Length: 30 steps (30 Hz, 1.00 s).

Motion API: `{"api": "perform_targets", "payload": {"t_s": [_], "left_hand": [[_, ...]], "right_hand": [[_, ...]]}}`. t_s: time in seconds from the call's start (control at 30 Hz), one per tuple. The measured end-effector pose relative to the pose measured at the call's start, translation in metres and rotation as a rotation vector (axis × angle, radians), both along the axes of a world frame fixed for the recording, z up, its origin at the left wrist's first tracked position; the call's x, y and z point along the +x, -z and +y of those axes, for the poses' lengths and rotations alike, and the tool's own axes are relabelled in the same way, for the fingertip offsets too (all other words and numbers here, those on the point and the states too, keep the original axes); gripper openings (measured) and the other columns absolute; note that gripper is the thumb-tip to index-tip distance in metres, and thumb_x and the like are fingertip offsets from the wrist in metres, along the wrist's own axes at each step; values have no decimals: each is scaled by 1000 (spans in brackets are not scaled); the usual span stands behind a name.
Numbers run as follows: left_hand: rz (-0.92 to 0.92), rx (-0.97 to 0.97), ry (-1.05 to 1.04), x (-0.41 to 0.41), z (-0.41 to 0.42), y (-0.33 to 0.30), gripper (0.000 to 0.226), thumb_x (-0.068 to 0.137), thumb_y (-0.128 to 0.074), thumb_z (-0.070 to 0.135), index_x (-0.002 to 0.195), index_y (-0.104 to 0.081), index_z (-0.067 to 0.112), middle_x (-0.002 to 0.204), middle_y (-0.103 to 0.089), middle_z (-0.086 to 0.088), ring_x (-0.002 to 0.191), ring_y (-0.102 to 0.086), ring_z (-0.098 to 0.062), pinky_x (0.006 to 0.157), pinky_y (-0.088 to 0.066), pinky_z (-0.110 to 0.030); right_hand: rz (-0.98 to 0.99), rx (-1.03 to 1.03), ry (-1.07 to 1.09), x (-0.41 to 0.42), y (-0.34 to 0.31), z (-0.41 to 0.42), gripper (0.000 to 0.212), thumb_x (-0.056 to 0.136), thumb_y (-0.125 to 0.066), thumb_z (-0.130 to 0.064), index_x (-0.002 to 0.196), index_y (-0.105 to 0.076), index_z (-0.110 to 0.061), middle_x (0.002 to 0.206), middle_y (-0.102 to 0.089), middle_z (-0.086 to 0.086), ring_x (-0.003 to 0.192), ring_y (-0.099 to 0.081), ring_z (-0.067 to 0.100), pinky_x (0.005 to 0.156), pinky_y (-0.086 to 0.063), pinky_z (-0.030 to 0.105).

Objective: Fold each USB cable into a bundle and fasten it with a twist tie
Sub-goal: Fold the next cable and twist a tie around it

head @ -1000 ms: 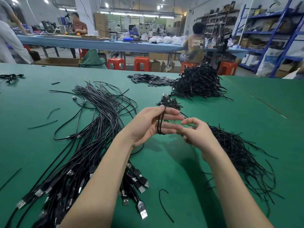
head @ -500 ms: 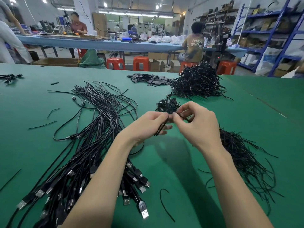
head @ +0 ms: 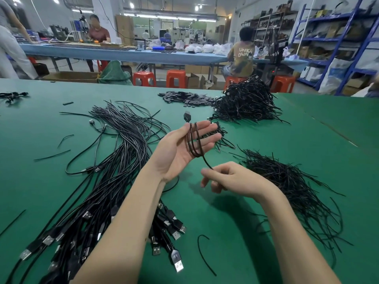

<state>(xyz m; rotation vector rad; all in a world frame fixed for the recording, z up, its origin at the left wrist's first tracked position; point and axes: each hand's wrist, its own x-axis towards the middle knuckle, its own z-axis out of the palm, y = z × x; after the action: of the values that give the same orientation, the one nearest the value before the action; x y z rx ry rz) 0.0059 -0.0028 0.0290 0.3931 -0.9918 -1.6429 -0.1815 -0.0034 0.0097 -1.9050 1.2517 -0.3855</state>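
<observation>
The left hand (head: pixel 180 148) is lying palm up, its grip spread, with the cable (head: pixel 193 140) looping round its straight fingers (plug poking above them). The right hand (head: pixel 231 178) is pinching the cable's tail just below, above the green counter (head: pixel 307 140).

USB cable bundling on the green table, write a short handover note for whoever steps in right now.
Left hand: open, palm up, black USB cable looped over its straight fingers.
Right hand: pinches that cable's loose tail below the loops.
Unbundled black cables lie left; black twist ties right; pile of tied bundles at the far side.
Done: several loops wound.
Left: finish winding, tie it, then the remaining cables.
</observation>
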Motion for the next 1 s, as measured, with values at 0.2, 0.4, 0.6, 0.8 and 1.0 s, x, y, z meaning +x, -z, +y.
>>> {"api": "perform_targets", "payload": {"t_s": [0.2,0.4,0.6,0.8,1.0], "left_hand": [[-359,-87,221,9,9,-3,39,102,-42,30,106,-77,13,118,-71,-15,63,-68,-13,57,-49,-17],[-992,-118,381,5,10,-3,43,109,-34,26,113,-68,0,117,-72,-12,61,-68,-15,54,-44,-16],[-1154,-66,95,-5,0,7,40,108,-33,25,119,-62,-1,126,-66,-2,83,-76,-22,62,-54,-19],[-824,-37,-366,-18,-10,26,36,108,-34,22,100,-68,14,105,-74,5,77,-75,-17,68,-54,-23],[-177,200,-273,-25,-11,14,43,110,-26,27,115,-63,6,117,-73,-5,99,-72,-20,71,-57,-25]], "right_hand": [[360,-434,338,-3,11,-6,29,87,-67,-57,69,-64,-33,65,-54,-9,72,-55,19,62,-33,30],[153,-615,424,-2,-1,-5,11,79,-71,-32,80,-61,-37,66,-55,-10,70,-54,17,57,-30,28],[-18,-522,445,0,-10,-5,18,81,-64,-17,88,-60,-33,68,-58,-9,60,-51,6,57,-34,28],[-463,-158,283,18,-27,6,24,93,-52,-3,82,-61,-23,77,-60,-7,59,-46,9,56,-39,20],[-530,160,27,26,-19,16,24,100,-40,12,92,-57,-2,87,-59,10,64,-56,16,63,-56,25]]}}
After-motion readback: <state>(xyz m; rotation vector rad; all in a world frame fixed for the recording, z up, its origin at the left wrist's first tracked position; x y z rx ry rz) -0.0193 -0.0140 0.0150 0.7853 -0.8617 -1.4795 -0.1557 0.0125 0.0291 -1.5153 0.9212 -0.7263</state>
